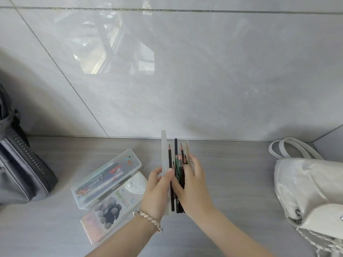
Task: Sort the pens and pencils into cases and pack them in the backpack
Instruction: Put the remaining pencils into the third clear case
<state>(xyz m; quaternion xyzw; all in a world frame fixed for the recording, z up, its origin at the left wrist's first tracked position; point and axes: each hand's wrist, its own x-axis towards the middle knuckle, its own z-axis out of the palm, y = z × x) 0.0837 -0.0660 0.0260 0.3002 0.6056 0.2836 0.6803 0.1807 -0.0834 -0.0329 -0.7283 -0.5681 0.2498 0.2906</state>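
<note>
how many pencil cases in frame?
3: translucent open case, centre, gripped by the left hand, right hand laid on its pencils; clear case of pens left of it; patterned flap case partly under that one. Any inside the dark bag or white bag would be hidden.

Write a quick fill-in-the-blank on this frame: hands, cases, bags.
1. The left hand grips the open case, which holds ____.
2. The bracelet is on the ____ wrist.
3. The white bag lies to the ____ of the open case.
4. The grey backpack is at the frame's ____ edge.

Missing words: pencils; left; right; left.
</note>
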